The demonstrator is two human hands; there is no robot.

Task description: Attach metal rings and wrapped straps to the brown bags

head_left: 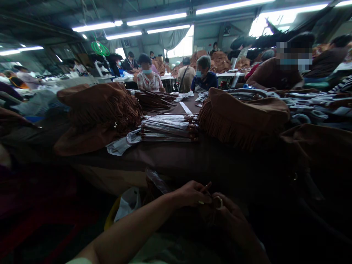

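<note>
Left hand (192, 192) had a pinch on a thin brown strip (206, 186), right hand (232, 211) curled up at a pale ring (219, 202) (too dark to tell if it was gripping), all on the near side of the wrapped strap bundle (169, 128). Looked like the fiddly bit, working strip against ring. Next move probably called for a steady pinch.

"What are you gripping?"
"The thin brown strip (207, 186) in my left hand (191, 193) looks leathery; the pale round ring (215, 198) by my right hand (231, 209) shines like metal."
"And farther off?"
"Matt, suede-like brown fringed bundles (95, 101) (247, 112), left and right; crinkly white-wrapped straps (169, 128) between; smooth dark brown tabletop (170, 157)."
</note>
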